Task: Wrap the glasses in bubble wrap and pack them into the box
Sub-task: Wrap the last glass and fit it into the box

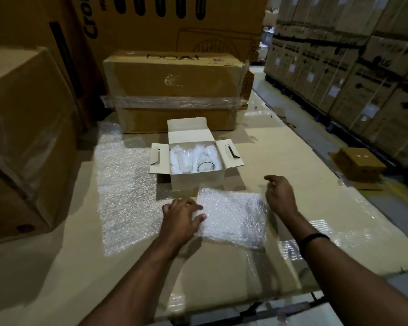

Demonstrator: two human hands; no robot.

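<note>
My left grip [181, 217] lies with its fingers spread flat, pressing the left edge of the small square sheet of clear bubble wrap [233, 217]. My right grip [279, 195] hangs over the sheet's right edge, fingers loosely bent, holding nothing. I'd keep the sheet pinned smooth on the cardboard-covered tabletop [292, 147]. The open white cardboard box [198, 177] just beyond holds wrapped bundles and one seemingly bare clear glass [206, 166]. I'd lay that near one edge and roll it snugly.
</note>
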